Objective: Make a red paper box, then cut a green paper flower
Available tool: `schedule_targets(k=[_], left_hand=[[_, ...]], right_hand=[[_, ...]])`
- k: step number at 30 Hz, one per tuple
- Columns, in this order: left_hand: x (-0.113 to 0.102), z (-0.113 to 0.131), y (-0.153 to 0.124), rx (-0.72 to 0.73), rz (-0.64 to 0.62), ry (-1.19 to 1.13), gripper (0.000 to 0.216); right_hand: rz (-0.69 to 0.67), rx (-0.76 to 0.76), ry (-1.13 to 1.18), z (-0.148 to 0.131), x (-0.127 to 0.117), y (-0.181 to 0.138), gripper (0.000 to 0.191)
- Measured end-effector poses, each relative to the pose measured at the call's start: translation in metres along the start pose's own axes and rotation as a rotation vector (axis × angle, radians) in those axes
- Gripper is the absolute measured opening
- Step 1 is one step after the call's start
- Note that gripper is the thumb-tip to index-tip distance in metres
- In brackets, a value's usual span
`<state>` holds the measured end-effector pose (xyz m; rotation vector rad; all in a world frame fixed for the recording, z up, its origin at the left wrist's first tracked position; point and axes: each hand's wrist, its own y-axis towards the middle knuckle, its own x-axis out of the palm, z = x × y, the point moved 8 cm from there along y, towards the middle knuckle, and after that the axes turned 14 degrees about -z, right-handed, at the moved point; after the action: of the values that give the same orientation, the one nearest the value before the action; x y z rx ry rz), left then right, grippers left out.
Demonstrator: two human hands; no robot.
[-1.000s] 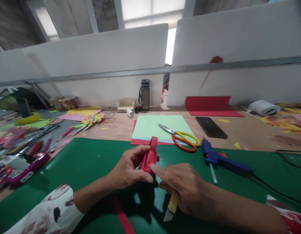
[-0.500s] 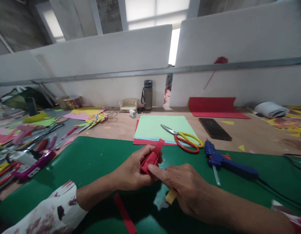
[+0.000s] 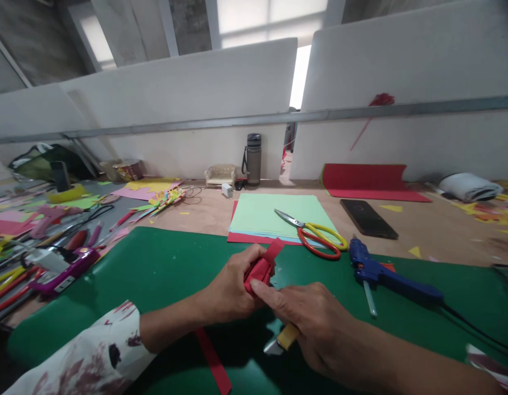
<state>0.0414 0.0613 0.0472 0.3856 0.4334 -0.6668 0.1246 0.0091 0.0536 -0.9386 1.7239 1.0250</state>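
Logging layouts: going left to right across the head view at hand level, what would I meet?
Glossy purple plastic device, left bare hand, right bare hand, blue plastic pistol-shaped glue gun.

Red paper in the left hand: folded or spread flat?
Folded: the red paper sits compact in the left hand, a narrow end jutting out.

Left hand (image 3: 235, 285): grips a folded red piece (image 3: 259, 270), one end jutting up
Right hand (image 3: 314, 312): index fingertip on the folded red piece, yellow-handled knife (image 3: 288, 334) held beneath
Green mat (image 3: 167, 263): red strip (image 3: 213, 363) and blue glue gun (image 3: 396, 281) lie on it
Paper stack (image 3: 256, 215): scissors (image 3: 293, 219) rest across its right side
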Motion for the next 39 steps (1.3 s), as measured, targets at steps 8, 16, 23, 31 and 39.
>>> schedule_targets(k=[8, 16, 23, 31, 39], left_hand=[[0.002, 0.0, -0.001, 0.022, -0.008, 0.025, 0.017], [0.002, 0.004, 0.0, 0.025, -0.006, 0.05, 0.015], [0.001, 0.002, -0.002, 0.009, 0.002, 0.087, 0.017], [-0.002, 0.0, -0.001, -0.009, 0.03, 0.124, 0.012], [-0.001, 0.002, -0.001, 0.021, 0.015, 0.065, 0.017]], right_hand=[[-0.058, 0.025, 0.205, 0.005, 0.008, 0.002, 0.065], [-0.08, 0.136, -0.115, 0.015, -0.002, 0.001, 0.062], [-0.042, 0.144, -0.364, 0.015, -0.004, 0.0, 0.062], [-0.075, 0.178, -0.386, 0.014, 0.005, -0.001, 0.069], [-0.089, 0.155, -0.333, 0.006, 0.006, 0.001, 0.066]])
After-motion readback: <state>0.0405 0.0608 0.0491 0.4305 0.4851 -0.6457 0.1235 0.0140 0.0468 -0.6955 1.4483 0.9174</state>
